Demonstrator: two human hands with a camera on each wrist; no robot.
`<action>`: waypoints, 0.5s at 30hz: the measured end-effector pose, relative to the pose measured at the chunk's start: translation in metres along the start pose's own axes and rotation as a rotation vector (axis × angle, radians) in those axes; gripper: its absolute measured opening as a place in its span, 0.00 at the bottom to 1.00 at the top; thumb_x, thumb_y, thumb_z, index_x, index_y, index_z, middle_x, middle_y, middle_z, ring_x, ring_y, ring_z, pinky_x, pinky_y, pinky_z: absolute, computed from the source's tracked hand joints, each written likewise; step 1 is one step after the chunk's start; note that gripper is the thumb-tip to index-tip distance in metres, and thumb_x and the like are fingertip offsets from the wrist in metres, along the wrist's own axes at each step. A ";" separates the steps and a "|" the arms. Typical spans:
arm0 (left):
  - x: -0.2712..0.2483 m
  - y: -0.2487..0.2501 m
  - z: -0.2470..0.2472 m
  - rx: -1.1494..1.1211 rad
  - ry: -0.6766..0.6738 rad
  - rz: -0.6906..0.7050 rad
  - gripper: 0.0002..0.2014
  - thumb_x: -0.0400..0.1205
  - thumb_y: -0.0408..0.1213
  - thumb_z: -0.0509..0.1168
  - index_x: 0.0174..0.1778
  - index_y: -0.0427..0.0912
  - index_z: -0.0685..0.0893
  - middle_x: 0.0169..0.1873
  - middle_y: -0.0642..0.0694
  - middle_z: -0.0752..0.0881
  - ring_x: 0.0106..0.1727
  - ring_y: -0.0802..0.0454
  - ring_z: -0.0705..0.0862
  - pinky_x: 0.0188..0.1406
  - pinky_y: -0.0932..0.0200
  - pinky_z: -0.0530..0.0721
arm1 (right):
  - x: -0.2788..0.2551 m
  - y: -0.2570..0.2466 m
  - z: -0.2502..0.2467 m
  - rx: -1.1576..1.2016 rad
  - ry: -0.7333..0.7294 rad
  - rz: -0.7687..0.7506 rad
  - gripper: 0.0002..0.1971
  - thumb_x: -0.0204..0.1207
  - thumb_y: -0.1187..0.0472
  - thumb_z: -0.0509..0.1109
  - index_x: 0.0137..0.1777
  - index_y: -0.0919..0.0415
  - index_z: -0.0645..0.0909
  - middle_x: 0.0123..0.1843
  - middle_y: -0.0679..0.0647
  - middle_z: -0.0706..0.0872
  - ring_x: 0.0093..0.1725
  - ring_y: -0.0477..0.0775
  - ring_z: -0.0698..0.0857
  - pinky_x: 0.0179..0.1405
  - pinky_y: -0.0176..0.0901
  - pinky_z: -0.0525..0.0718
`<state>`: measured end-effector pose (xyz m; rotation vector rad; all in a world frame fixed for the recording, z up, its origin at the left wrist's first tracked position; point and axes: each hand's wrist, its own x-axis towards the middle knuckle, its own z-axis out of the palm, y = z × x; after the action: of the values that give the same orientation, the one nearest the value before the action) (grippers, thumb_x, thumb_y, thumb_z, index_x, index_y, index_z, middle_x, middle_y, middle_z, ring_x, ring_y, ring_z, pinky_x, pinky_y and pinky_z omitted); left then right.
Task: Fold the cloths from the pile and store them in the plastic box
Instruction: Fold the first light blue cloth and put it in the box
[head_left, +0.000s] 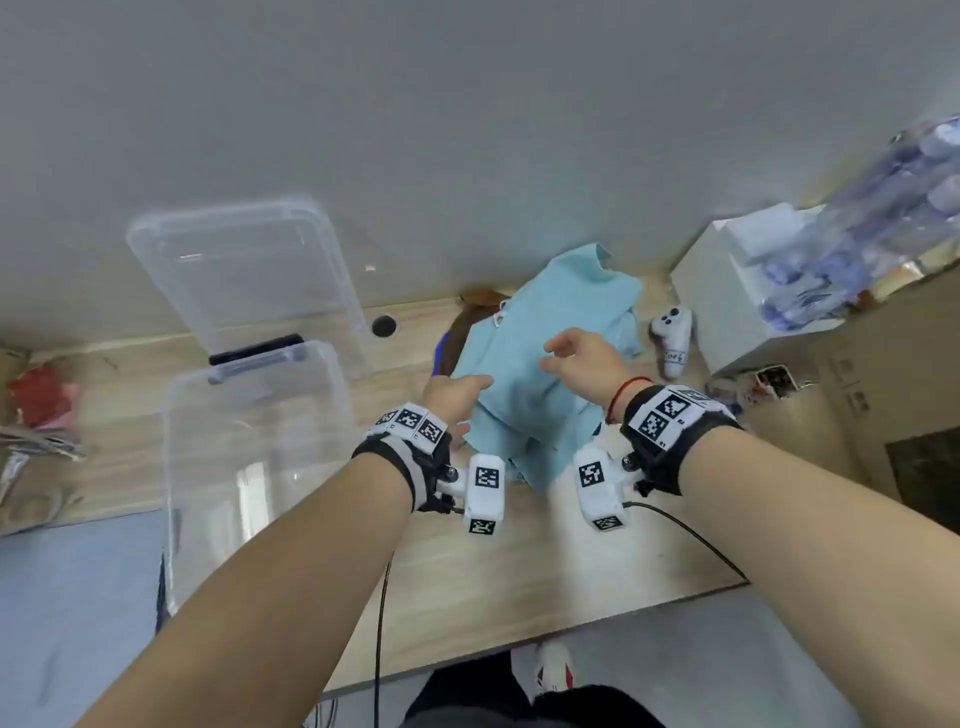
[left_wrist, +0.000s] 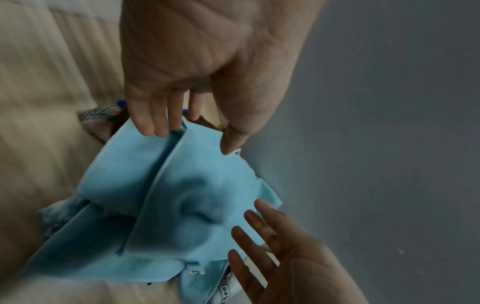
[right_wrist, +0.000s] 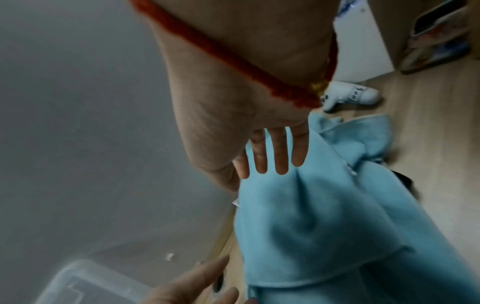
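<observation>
Beside the open plastic box (head_left: 249, 467) on the tabletop (head_left: 493, 597), the blue cloth (head_left: 540, 374) on the pile is being reached for by the left hand (head_left: 457, 397) and right hand (head_left: 582, 358), fingers (left_wrist: 145, 119) spread and holding nothing, so an edge probably needs gripping next for folding.

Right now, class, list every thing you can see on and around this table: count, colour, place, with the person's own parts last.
cloth: one on top, light blue, pile at table's middle
plastic box: one, clear, table's left
lid: one, clear, leaning on wall behind box
controller: one, white, right of pile
white box: one, far right
cardboard box: one, brown, right edge
table: one, light wood
left hand: fingers straight, at cloth's left edge
right hand: fingers spread, above cloth
</observation>
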<state>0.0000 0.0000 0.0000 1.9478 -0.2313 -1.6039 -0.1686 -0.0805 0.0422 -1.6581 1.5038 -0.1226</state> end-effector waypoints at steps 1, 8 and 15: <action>0.005 -0.002 0.001 -0.017 0.004 -0.018 0.23 0.74 0.48 0.73 0.62 0.44 0.79 0.51 0.49 0.82 0.50 0.50 0.81 0.42 0.55 0.80 | 0.003 0.004 0.004 0.004 -0.001 0.018 0.14 0.75 0.57 0.73 0.60 0.56 0.83 0.60 0.53 0.85 0.60 0.54 0.82 0.60 0.41 0.76; 0.022 -0.015 0.008 -0.181 -0.074 -0.085 0.18 0.77 0.43 0.74 0.61 0.43 0.83 0.49 0.48 0.89 0.48 0.53 0.86 0.47 0.57 0.80 | 0.006 0.034 0.030 -0.025 -0.052 0.099 0.15 0.74 0.58 0.74 0.61 0.57 0.83 0.58 0.53 0.87 0.60 0.52 0.84 0.63 0.41 0.78; 0.002 0.010 0.020 -0.216 -0.082 0.080 0.08 0.77 0.39 0.74 0.42 0.44 0.80 0.40 0.46 0.87 0.39 0.54 0.86 0.41 0.61 0.79 | -0.001 0.034 0.037 -0.187 -0.133 -0.085 0.33 0.64 0.47 0.82 0.66 0.58 0.76 0.58 0.50 0.80 0.59 0.50 0.80 0.61 0.43 0.77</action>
<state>-0.0156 -0.0156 0.0020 1.6917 -0.1594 -1.5883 -0.1728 -0.0564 -0.0023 -1.8418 1.3788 0.0843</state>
